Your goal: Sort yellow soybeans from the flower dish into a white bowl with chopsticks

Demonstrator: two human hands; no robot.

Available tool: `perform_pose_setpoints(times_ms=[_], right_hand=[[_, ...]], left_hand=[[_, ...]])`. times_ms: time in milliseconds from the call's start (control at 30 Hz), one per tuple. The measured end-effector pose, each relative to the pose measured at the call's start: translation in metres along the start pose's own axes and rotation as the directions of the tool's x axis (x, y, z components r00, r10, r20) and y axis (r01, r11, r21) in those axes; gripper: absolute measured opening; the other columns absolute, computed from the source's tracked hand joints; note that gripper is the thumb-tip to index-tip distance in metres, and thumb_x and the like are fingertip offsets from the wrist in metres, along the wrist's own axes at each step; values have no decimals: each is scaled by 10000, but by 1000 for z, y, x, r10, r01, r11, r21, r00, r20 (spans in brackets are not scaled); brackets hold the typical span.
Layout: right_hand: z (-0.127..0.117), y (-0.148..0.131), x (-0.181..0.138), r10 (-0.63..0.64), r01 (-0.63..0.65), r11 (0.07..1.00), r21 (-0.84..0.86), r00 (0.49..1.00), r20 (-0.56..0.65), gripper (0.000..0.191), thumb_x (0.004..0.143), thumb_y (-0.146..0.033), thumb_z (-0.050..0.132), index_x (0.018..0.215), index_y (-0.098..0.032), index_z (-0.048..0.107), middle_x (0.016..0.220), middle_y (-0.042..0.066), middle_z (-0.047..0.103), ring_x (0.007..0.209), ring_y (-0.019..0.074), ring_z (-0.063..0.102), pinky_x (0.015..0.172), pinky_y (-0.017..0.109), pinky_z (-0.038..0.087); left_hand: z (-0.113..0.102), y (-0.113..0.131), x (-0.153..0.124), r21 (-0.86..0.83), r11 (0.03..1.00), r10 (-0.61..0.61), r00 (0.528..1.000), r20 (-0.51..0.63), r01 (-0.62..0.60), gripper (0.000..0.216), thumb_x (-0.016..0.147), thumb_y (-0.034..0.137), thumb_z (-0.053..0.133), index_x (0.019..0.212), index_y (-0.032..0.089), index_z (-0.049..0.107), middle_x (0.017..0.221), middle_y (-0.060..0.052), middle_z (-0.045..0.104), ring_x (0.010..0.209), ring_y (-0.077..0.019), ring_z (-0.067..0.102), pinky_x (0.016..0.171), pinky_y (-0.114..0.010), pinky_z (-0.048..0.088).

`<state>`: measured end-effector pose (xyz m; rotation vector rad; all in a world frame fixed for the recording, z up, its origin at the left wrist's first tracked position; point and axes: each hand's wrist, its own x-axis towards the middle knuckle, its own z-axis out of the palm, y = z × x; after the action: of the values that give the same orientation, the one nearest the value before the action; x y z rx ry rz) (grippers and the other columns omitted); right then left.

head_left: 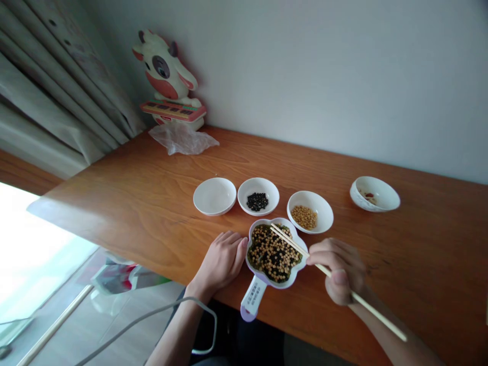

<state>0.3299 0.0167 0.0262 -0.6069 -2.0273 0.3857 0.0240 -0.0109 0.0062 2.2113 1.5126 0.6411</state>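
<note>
My right hand [338,269] grips a pair of light wooden chopsticks [366,304]. Their tips lie over a flower-shaped purple-and-white scoop [254,297] with a printed handle. Inside it are mixed beans [271,254]: yellow, black and some green. On the table at the scoop's left rests my left hand [223,259], loosely closed, its thumb at or very near the rim. Behind the scoop stand three white bowls: a left bowl [214,197] with nothing visible inside, a middle bowl [269,187] with black beans [257,201], and a right bowl [323,213] with yellow soybeans [304,217].
Farther right is another white bowl [385,199] with a few small reddish-brown bits. A cow-shaped toy keyboard [171,76] and a crumpled plastic bag [185,140] are against the wall. A grey cable [152,310] crosses near my left forearm. The wooden table's front edge is close to me.
</note>
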Motion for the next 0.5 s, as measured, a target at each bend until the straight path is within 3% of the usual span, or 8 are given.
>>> perform_pose_setpoints(times_ms=[100, 267, 400, 500], right_hand=[[8, 9, 1, -52, 52, 999, 0, 998, -23, 487, 1078, -408, 340, 893, -204, 742, 778, 65, 741, 685, 197, 697, 617, 360, 521], [23, 7, -20, -72, 73, 997, -2, 985, -158, 529, 1092, -413, 304, 845, -207, 724, 719, 46, 729, 624, 190, 684, 567, 353, 500], [27, 12, -30, -29, 27, 1000, -13, 976, -214, 545, 1093, -426, 323, 815, -214, 742, 704, 45, 726, 617, 201, 689, 565, 370, 504], [28, 20, -34, 29, -31, 1000, -5, 972, -234, 546, 1116, -379, 300, 869, -200, 753, 809, 61, 731, 702, 200, 706, 654, 388, 562]], left_hand=[[0, 1, -1, 10, 1000, 2, 1000, -4, -2, 383, 1133, 269, 311, 792, 221, 479, 807, -32, 607, 741, -188, 539, 778, -345, 454], [-1, 2, 0, 31, 999, 14, 1000, -8, -14, 393, 1134, 277, 313, 796, 220, 506, 811, -35, 617, 743, -192, 546, 769, -349, 448], [-1, 2, 1, 36, 999, 23, 1000, -21, -22, 402, 1140, 293, 301, 804, 223, 510, 811, -36, 629, 744, -196, 558, 768, -352, 452], [-1, 2, 2, 37, 998, 50, 998, -41, -48, 425, 1143, 304, 289, 793, 223, 516, 812, -41, 639, 755, -197, 581, 791, -353, 463]])
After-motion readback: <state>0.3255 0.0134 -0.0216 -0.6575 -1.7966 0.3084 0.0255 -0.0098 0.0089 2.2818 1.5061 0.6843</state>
